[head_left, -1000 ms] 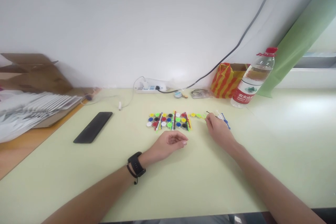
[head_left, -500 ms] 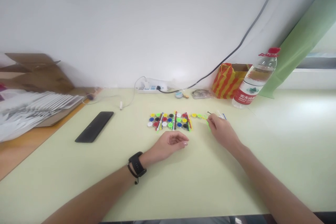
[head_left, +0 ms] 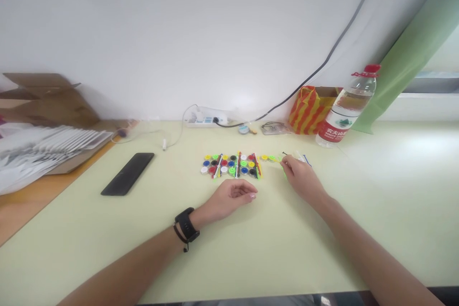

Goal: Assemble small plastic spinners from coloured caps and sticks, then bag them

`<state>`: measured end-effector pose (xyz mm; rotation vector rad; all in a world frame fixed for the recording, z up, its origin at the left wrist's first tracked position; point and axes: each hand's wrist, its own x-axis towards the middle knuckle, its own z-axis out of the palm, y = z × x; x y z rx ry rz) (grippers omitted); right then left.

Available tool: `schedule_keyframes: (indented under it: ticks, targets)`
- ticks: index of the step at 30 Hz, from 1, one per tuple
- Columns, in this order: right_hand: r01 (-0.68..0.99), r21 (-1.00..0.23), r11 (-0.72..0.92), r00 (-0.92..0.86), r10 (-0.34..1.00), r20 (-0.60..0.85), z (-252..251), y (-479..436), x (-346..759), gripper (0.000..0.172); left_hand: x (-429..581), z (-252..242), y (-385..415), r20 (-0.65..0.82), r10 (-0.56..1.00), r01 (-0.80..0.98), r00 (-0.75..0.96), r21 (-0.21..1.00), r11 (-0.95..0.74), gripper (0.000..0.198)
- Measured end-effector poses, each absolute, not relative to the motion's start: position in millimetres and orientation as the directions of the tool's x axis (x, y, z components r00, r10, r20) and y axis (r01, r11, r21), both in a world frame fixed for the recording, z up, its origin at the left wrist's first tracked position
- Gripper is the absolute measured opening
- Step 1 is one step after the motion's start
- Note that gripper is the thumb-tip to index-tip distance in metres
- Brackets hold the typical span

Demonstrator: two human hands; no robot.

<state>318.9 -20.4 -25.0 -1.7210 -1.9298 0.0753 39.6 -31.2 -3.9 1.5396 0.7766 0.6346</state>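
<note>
My left hand (head_left: 231, 197) rests on its side on the table, fingers loosely curled and apart from the thumb, with nothing in it. Just beyond it lie rows of small round coloured discs (head_left: 224, 163), with bundles of thin coloured plastic sticks (head_left: 237, 165) between the groups. Two more discs, one yellow (head_left: 264, 158) and one green (head_left: 272, 158), sit to the right of these. My right hand (head_left: 303, 177) pinches a thin yellow plastic stick (head_left: 276, 161) beside the green disc. More sticks, among them a blue one (head_left: 307, 159), lie partly hidden behind that hand.
A black phone-like slab (head_left: 128, 174) lies at the left. Along the wall are a power strip (head_left: 204, 122), a striped bag (head_left: 304, 112) and a tilted water bottle (head_left: 346, 110). Stacked white packets (head_left: 60, 146) and a cardboard box (head_left: 53, 100) stand far left.
My right hand has shifted very slightly, and the yellow stick shows more clearly at its fingertips. My left hand stays in place; the whole view has moved a little.
</note>
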Motion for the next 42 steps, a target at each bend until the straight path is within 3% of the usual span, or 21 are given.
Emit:
schedule_keyframes:
  ticks: [8, 12, 15, 20, 24, 30, 34, 37, 42]
  targets:
    - [0.872, -0.401, 0.282, -0.062, 0.875, 0.48, -14, -27, 318, 0.019, 40, -5, -31, -0.044, 0.786, 0.109, 0.617, 0.994, -0.03, 0.028]
    - [0.86, -0.417, 0.294, -0.031, 0.846, 0.532, -6, -32, 318, 0.011, 40, -7, -31, -0.049, 0.78, 0.107, 0.624, 0.994, -0.023, 0.027]
    - [0.841, -0.461, 0.283, 0.015, 0.839, 0.543, -2, -35, 316, 0.006, 40, -9, -31, -0.041, 0.785, 0.104, 0.619, 0.994, -0.03, 0.027]
    - [0.785, -0.558, 0.267, 0.108, 0.829, 0.549, 4, -41, 313, 0.012, 39, -14, -30, -0.023, 0.789, 0.106, 0.614, 0.993, -0.054, 0.03]
    - [0.698, -0.661, 0.274, 0.156, 0.843, 0.515, 5, -44, 309, 0.017, 38, -16, -31, 0.007, 0.802, 0.109, 0.598, 0.99, -0.091, 0.037]
    - [0.573, -0.746, 0.34, 0.022, 0.903, 0.428, 0, -48, 293, 0.018, 40, -15, -35, 0.112, 0.791, 0.248, 0.602, 0.915, -0.319, 0.049]
    - [0.486, -0.809, 0.329, -0.08, 0.939, 0.334, -3, -51, 283, 0.018, 41, -14, -38, 0.135, 0.768, 0.314, 0.626, 0.858, -0.406, 0.025]
    - [0.424, -0.85, 0.312, -0.1, 0.949, 0.298, -2, -51, 281, 0.015, 42, -13, -39, 0.126, 0.781, 0.346, 0.612, 0.845, -0.407, 0.014]
    - [0.224, -0.937, 0.268, -0.079, 0.963, 0.256, 5, -50, 285, 0.011, 42, -11, -37, 0.086, 0.819, 0.242, 0.568, 0.933, -0.266, 0.025]
